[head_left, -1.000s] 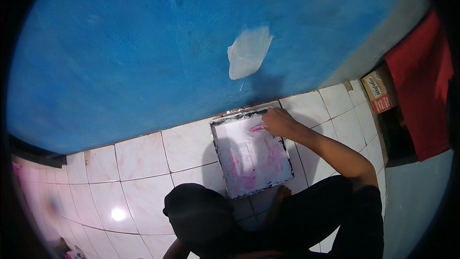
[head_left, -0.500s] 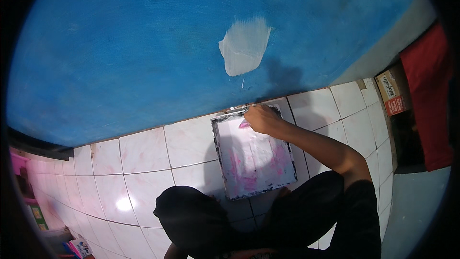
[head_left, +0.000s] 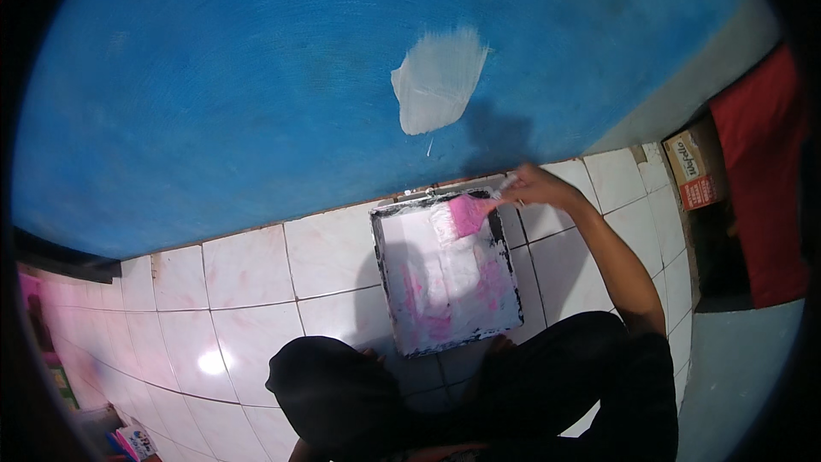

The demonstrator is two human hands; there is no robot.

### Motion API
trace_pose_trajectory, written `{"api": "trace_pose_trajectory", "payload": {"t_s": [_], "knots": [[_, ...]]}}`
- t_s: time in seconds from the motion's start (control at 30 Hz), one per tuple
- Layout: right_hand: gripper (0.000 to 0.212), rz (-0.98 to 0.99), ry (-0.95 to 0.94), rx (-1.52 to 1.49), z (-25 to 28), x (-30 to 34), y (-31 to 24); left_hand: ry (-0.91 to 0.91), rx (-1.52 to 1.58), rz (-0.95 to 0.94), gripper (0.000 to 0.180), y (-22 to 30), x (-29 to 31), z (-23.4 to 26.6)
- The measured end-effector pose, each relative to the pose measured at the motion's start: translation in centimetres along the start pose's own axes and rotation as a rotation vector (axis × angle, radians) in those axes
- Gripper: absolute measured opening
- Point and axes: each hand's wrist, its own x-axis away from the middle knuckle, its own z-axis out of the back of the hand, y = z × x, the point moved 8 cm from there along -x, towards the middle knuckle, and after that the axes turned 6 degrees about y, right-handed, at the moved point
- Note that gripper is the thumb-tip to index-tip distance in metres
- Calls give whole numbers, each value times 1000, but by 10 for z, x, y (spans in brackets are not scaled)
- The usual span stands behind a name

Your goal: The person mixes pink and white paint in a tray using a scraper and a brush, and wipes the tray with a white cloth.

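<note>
A paintbrush (head_left: 469, 215) with a pink body is gripped by its handle in my right hand (head_left: 540, 186), whose fingers are closed round it. White paint coats the bristle end, which points left and lies over the upper right part of a paint tray (head_left: 387, 278). The tray is rectangular, with dark, paint-smeared edges and white and pink paint inside. It rests on the floor between my bent legs and the wall. On the blue wall (head_left: 256, 103) above it is a patch of white paint (head_left: 440, 82). My left hand is out of sight; only a bit of arm shows at the lower edge.
White tiles (head_left: 244, 269) cover the floor up to the wall. To the right, a cardboard box (head_left: 694, 167) stands beside a hanging red cloth (head_left: 761, 180). A dark object (head_left: 64, 258) lies against the wall at left. My dark-clothed knees flank the tray.
My right hand has moved right and slightly up from the tray's far edge, bringing the brush into plain view. The brush now lies across the tray's upper right. The view has shifted slightly.
</note>
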Motion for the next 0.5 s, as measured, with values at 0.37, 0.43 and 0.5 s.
{"api": "trace_pose_trajectory", "payload": {"t_s": [0.37, 0.43, 0.5], "knots": [[5, -115, 135, -1132, -115, 100, 190, 21, 19, -25, 19, 5, 5, -13], [12, 9, 236, -865, -118, 101, 173, 22, 14, -25, 19, 3, 10, -11], [15, -56, 302, -783, -111, 109, 153, 24, 14, -33, 19, 5, 8, -11]]}}
